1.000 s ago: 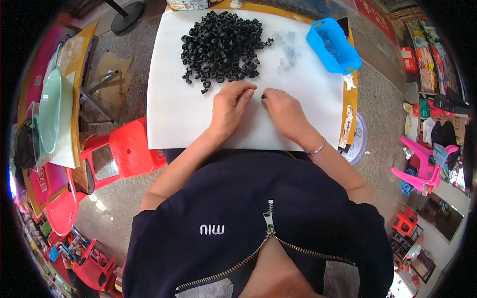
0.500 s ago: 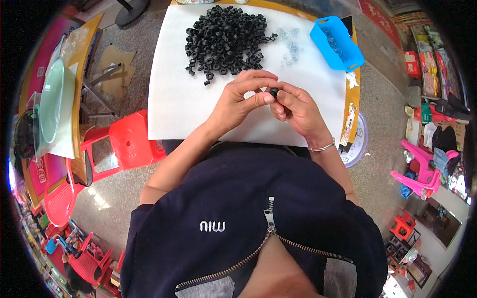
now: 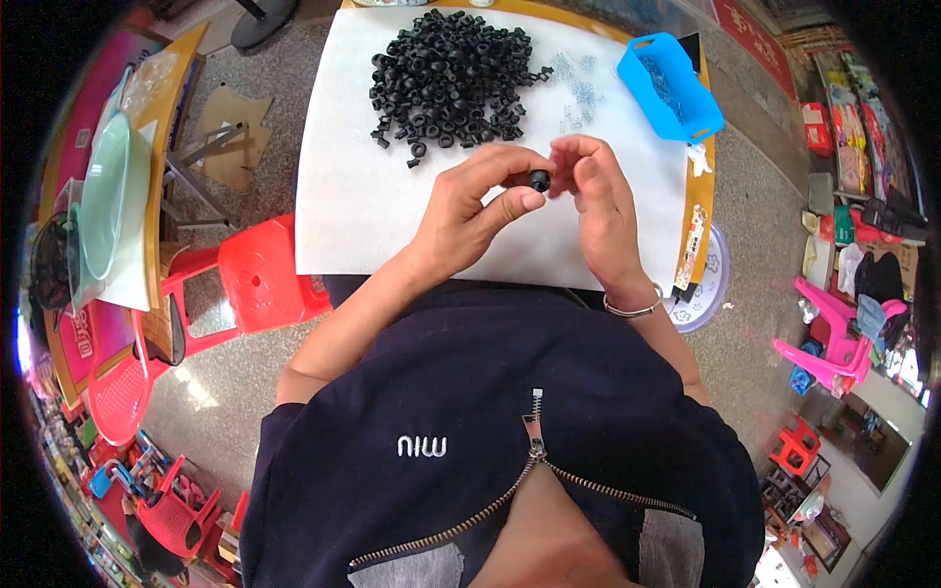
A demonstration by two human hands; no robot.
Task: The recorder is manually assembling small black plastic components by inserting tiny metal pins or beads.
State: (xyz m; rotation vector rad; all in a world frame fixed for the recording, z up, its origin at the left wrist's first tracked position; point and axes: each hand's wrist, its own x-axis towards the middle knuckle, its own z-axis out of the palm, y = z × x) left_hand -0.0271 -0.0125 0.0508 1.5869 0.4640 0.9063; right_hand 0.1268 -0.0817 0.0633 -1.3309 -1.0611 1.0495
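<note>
White tabletop (image 3: 343, 211); dark shirt (image 3: 510, 343), white lettering (image 3: 421, 447); left hand (image 3: 466, 201) pinching black part (image 3: 539, 181), right hand (image 3: 606, 216) uncurled beside.

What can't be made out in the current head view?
Head view throughout:
Small black part: far side hidden by left hand.
Black pile: lower pieces buried under upper ones.
Tiny bits on white sheet: too small to identify.
Blue basket: contents too fine to tell apart.
Black stand: pole cut off by top edge.

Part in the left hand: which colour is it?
The part is black; the head view shows it best.
</note>
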